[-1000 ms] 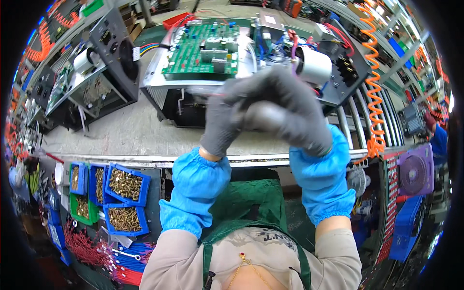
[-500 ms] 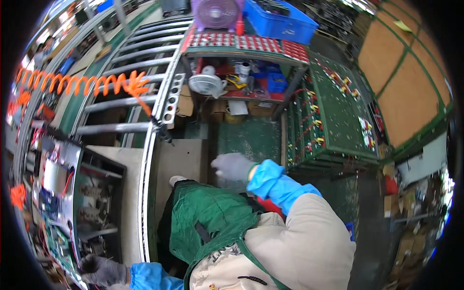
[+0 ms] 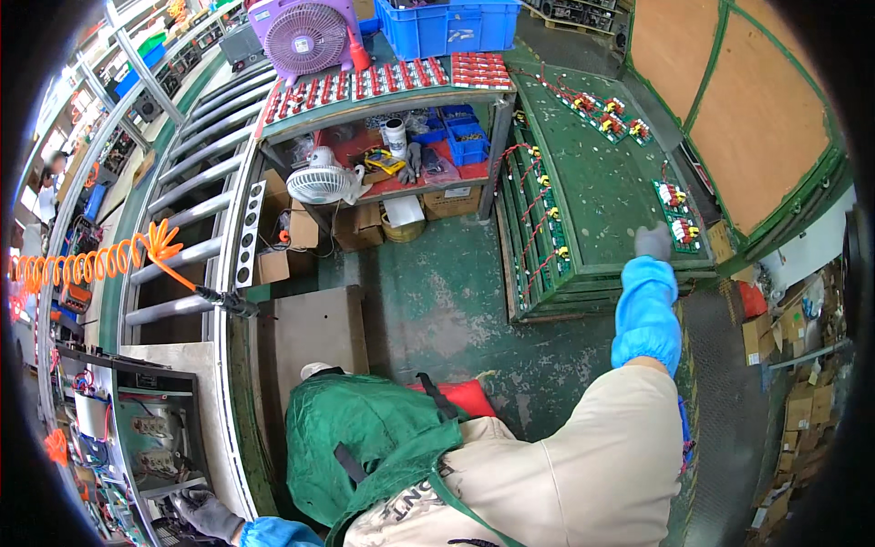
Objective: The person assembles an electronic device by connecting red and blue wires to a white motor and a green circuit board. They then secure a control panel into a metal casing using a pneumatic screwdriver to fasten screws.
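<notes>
My right hand [image 3: 653,242], in a grey glove with a blue sleeve cover, reaches out over the green cabinet top [image 3: 597,196]. It is beside a group of green circuit boards [image 3: 677,219] with red, white and yellow parts; its fingers are too indistinct to tell their grip or contact. Low on the left, my gloved left hand [image 3: 208,513] lies at the lower edge of an open-sided metal machine casing [image 3: 153,401], fingers slightly apart. Wiring and metal parts show inside the casing. More circuit boards [image 3: 612,120] lie at the cabinet's far side.
A roller conveyor [image 3: 191,214] runs along the left, with an orange coiled hose [image 3: 91,266] above it. Ahead, a bench holds rows of red-and-white boards [image 3: 401,78], a purple fan [image 3: 305,41] and a blue crate [image 3: 447,27]. A small white fan [image 3: 319,178] sits underneath.
My right hand has swung from before my body to the right, over the cabinet beside the boards. The view has turned right. My left hand stays by the machine casing.
</notes>
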Action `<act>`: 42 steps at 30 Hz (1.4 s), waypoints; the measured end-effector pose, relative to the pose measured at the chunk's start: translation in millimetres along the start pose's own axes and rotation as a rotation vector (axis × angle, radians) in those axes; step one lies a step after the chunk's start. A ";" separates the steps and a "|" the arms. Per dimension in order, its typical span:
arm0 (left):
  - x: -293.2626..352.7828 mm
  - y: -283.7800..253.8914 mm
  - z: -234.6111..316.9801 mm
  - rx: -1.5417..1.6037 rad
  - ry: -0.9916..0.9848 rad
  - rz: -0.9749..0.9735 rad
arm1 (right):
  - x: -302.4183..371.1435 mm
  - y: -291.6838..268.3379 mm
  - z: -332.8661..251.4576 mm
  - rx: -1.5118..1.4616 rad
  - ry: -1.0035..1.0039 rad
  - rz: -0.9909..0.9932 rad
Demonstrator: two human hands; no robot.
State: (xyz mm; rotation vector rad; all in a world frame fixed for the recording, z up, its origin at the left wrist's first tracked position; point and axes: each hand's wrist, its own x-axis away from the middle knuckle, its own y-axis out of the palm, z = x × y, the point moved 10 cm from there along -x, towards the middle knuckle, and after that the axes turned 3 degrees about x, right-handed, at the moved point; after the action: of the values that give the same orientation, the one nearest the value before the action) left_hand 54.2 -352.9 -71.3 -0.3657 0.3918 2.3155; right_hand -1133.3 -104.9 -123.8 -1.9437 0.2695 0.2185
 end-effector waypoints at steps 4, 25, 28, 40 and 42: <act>37.8 6.5 16.8 -0.850 0.134 -0.052 | -70.3 31.4 60.7 -0.007 0.096 -0.065; 69.8 -8.4 47.3 0.240 -0.478 0.206 | -163.5 102.7 97.1 0.274 -0.098 -0.222; 70.0 13.5 52.0 0.228 -0.481 0.120 | -121.9 48.7 50.9 0.494 -0.043 -0.258; 71.5 20.5 10.6 0.143 -0.558 0.114 | -169.6 85.8 76.2 0.384 -0.206 -0.223; 72.0 23.4 5.8 0.143 -0.567 0.098 | -152.9 72.4 56.6 0.396 -0.253 -0.217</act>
State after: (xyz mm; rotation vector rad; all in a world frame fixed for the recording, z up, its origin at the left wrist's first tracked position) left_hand -12.4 -321.1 -88.9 0.3848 0.2890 2.3437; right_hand -1302.0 -66.0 -166.7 -1.5199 -0.0640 0.2454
